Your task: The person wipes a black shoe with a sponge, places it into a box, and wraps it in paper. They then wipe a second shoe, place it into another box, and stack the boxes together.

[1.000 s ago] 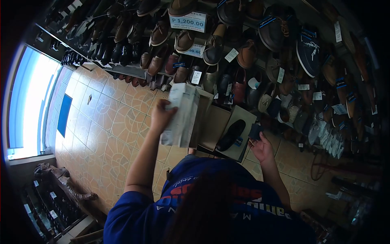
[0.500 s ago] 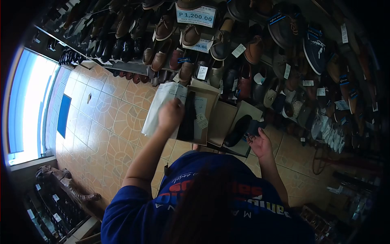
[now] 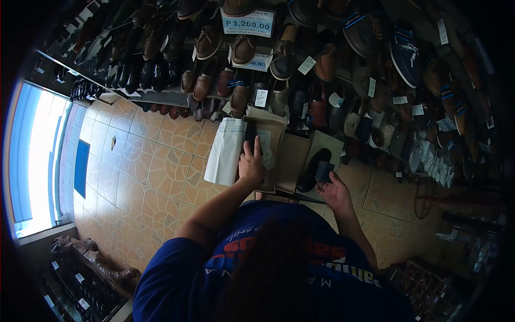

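My left hand [image 3: 251, 167] reaches over an open cardboard shoe box [image 3: 274, 126], its fingers spread onto the long black item [image 3: 250, 130] at the box's left side. White printed wrapping paper [image 3: 222, 155] hangs out over that same side. My right hand [image 3: 335, 192] pinches a small dark square piece [image 3: 324, 171] between thumb and fingers. Just behind that piece, a black shoe [image 3: 311, 177] rests on a pale box panel [image 3: 328, 144]. Between the two hands lies a brown box section [image 3: 292, 161].
Shelves crowded with shoes, including a brown loafer [image 3: 203, 86] and a navy shoe [image 3: 403, 59], rise ahead. A price sign [image 3: 248, 22] stands among them. Tiled floor [image 3: 166, 166] stretches left towards a bright doorway [image 3: 43, 161]. Racks with tagged goods [image 3: 75, 284] stand at lower left.
My left hand has moved right and down from the white paper, and its curled fingers have spread onto the black item. The right hand shifted slightly left, still with the dark piece.
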`<state>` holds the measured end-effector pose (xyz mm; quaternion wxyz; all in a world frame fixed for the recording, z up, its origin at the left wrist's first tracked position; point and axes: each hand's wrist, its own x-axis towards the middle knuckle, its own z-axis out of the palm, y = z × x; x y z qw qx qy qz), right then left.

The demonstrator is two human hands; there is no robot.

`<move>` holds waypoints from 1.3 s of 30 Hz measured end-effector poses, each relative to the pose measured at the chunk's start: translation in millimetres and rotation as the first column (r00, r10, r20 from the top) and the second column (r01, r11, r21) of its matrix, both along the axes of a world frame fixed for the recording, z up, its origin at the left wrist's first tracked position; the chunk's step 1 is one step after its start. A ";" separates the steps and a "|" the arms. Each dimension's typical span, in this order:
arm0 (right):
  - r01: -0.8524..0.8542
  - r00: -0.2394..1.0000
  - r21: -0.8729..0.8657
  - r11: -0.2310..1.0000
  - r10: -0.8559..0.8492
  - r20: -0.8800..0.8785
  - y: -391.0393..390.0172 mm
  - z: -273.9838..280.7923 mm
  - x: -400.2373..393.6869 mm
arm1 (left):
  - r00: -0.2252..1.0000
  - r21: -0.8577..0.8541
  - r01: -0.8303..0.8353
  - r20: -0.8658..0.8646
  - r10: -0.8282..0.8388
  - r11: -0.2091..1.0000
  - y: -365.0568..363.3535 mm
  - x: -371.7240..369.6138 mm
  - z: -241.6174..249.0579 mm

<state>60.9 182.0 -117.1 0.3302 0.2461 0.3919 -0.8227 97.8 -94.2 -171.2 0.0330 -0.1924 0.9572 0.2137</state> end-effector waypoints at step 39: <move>-0.367 0.816 -0.308 0.878 0.144 -0.560 -107.1 74.5 -69.9 | 0.795 0.475 0.283 -0.602 0.074 0.833 -13.6 3.9 124.9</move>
